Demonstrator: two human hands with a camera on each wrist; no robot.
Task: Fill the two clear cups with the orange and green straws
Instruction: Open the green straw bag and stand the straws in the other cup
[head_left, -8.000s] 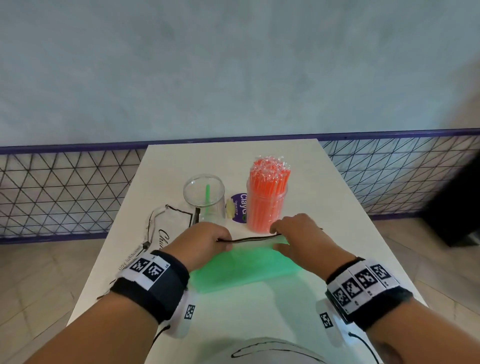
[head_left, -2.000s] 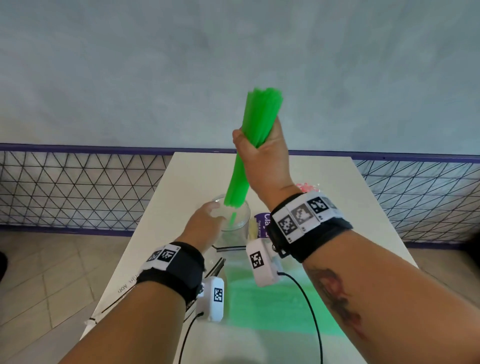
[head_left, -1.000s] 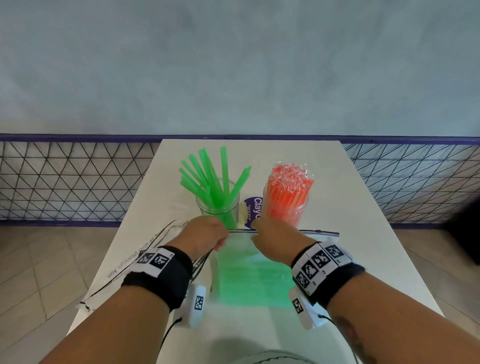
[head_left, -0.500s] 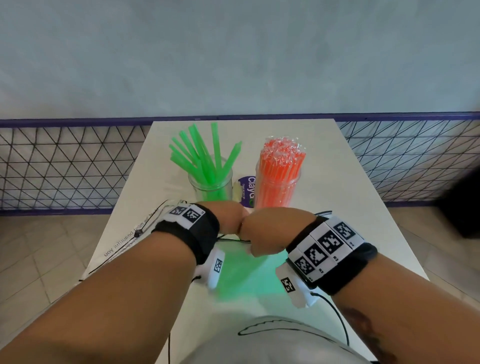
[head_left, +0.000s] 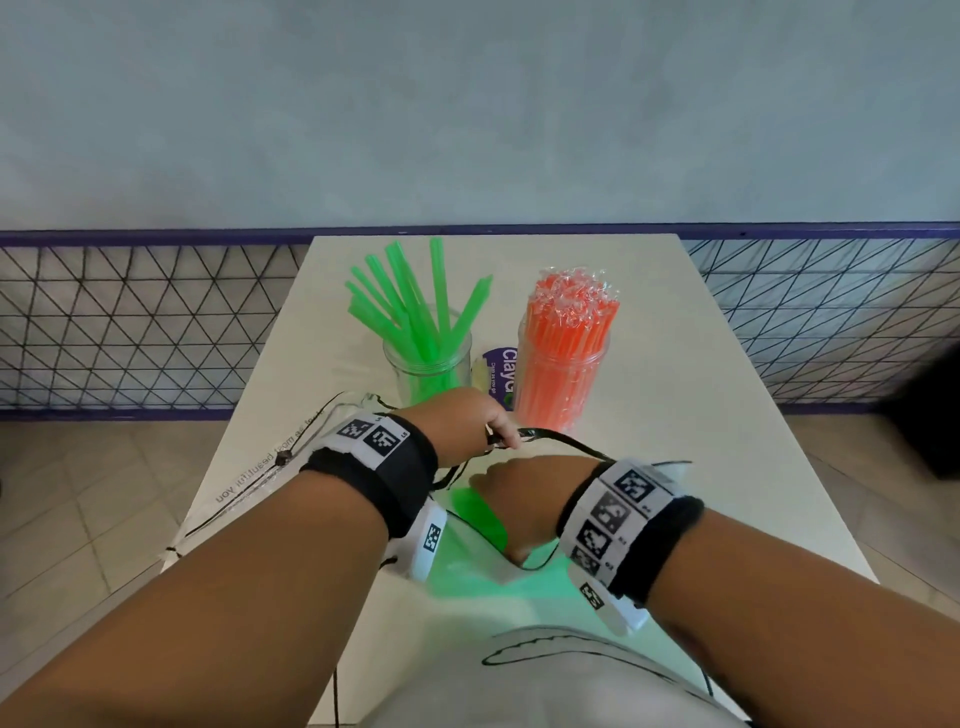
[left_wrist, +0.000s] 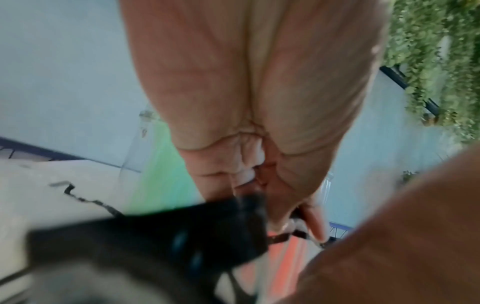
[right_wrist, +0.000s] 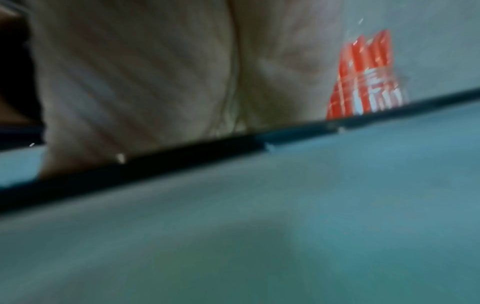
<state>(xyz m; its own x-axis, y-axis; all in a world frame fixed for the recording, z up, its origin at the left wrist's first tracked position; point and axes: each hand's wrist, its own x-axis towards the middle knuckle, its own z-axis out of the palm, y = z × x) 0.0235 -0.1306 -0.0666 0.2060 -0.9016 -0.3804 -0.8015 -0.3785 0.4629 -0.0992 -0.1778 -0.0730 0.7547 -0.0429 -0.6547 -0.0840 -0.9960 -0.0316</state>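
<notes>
Two clear cups stand at the middle of the white table (head_left: 649, 364). The left cup (head_left: 427, 364) holds several green straws (head_left: 415, 301), fanned out. The right cup (head_left: 563, 374) is packed with wrapped orange straws (head_left: 571, 312), also seen in the right wrist view (right_wrist: 363, 78). In front lies a clear zip bag (head_left: 561, 440) with more green straws (head_left: 480, 512) in it. My left hand (head_left: 493, 439) pinches the bag's black zip edge and holds it up (left_wrist: 301, 222). My right hand (head_left: 511, 499) reaches into the bag's mouth; its fingers are hidden.
An empty clear printed bag (head_left: 270, 467) lies on the table's left side. A purple label packet (head_left: 501, 374) sits between the cups. A black mesh railing (head_left: 130, 322) runs behind and beside the table, with tiled floor below.
A second ago both hands were at the bag's mouth. Now the left hand has lifted the zip edge and the right hand has slid inside. The cups have not moved.
</notes>
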